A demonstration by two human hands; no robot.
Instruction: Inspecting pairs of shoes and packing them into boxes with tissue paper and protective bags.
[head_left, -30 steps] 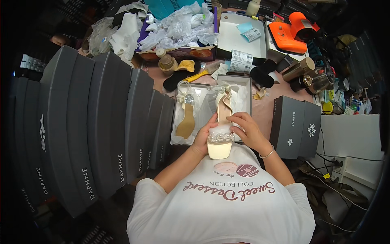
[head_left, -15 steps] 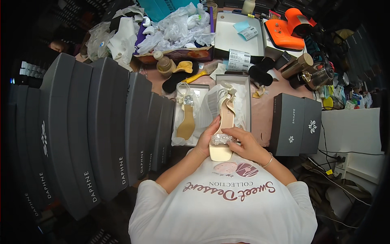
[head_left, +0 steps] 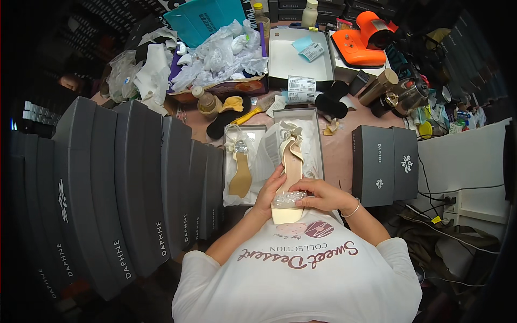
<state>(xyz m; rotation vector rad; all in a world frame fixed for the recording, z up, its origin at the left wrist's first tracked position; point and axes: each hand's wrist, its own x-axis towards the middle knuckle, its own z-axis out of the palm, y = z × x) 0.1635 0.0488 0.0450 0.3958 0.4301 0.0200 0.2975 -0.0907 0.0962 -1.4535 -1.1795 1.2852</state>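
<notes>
A cream sandal (head_left: 291, 161) with a square toe points toward me, its ruffled strap at the far end. My left hand (head_left: 269, 191) is closed round the sandal's side. At the toe, my right hand (head_left: 322, 194) has its fingers curled on the clear, jewelled front strap (head_left: 288, 199), pinching its edge. Beyond and to the left, the second sandal (head_left: 240, 175) lies sole up on white tissue in a shoebox part (head_left: 260, 132). An open grey shoebox (head_left: 314, 116) with white tissue lies under the far end of the held sandal.
Tall grey shoeboxes (head_left: 137, 188) stand in a row at left; two more shoeboxes (head_left: 377, 161) stand at right. Behind are a purple box of crumpled plastic (head_left: 221, 56), a yellow-handled brush (head_left: 249, 116), a glue bottle (head_left: 207, 101), a white tray (head_left: 280, 51) and an orange device (head_left: 358, 48).
The view has shifted, so the bench things sit lower and further left. My right fingers have shifted on the front strap; my left hand keeps its hold on the sandal.
</notes>
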